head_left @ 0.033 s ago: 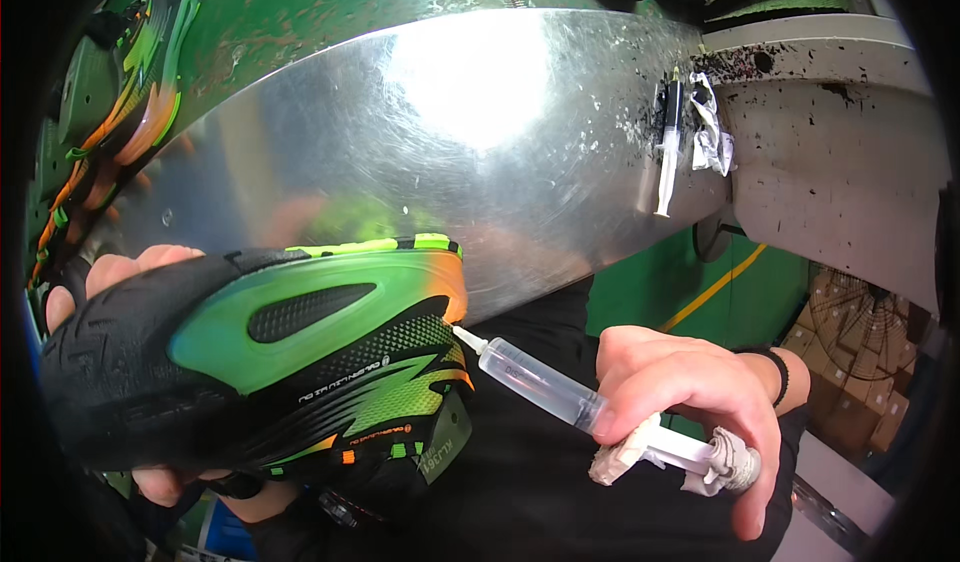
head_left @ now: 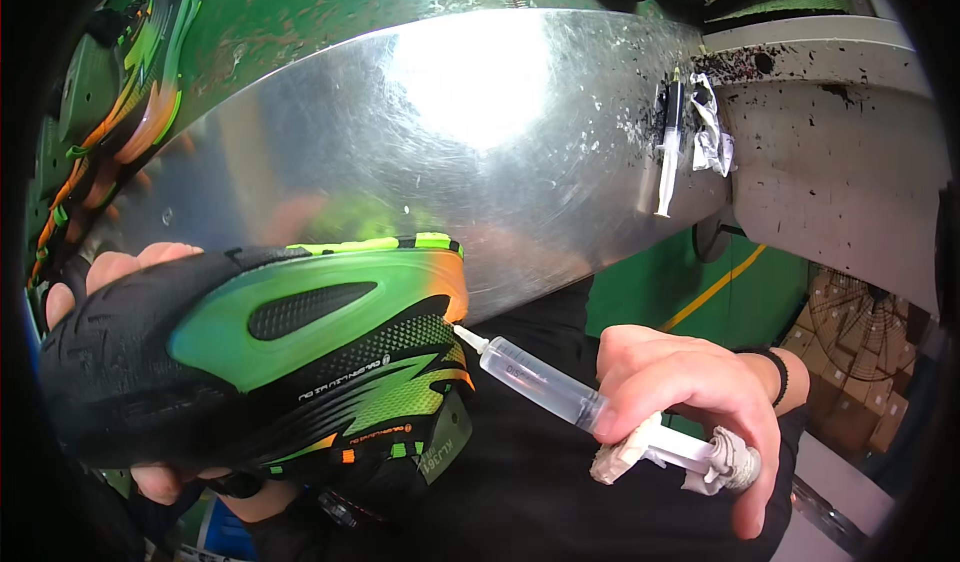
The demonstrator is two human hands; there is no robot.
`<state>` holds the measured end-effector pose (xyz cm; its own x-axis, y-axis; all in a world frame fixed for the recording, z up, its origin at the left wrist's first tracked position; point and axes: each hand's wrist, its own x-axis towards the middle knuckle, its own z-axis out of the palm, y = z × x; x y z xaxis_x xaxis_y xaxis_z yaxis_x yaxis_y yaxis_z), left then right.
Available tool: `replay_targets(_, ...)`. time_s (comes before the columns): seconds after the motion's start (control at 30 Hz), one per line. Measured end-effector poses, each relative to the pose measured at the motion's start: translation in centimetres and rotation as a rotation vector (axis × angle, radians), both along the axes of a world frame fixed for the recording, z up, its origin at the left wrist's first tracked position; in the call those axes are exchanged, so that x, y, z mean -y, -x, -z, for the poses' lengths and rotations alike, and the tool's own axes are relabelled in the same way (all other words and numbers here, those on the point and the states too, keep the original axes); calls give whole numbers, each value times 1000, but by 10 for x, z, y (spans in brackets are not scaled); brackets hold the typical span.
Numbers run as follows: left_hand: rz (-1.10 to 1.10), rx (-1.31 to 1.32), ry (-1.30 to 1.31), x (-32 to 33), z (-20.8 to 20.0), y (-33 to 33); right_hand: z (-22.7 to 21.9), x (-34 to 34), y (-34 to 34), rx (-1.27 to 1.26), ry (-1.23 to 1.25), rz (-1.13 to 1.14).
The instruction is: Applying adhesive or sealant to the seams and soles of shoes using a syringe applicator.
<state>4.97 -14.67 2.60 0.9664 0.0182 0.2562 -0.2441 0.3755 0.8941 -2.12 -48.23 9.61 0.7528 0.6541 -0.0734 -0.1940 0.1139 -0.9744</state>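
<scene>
- A scuffed sheet-metal worktop, glaring white near its far edge
- A plunger syringe with dark contents (its nozzle pointing away), lying on the right end of the metal
- Crumpled white wrapping just beside that syringe
- Green, orange and black sneakers at far left
- A yellow stripe on green flooring
- A wire-guarded fan before stacked cardboard boxes
</scene>
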Motion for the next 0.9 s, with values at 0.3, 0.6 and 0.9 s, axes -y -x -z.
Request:
replay_targets(0.3, 22, -227, 6, -25, 19, 21, 2, -2, 2, -9, -27, 34)
replay_targets(0.6, -26, -329, 42, -87, 26, 47, 10, -2, 3, -7, -39, 53)
replay_targets(0.9, 170, -476, 319, -131, 53, -19, 68, -7, 19, -124, -528, 130)
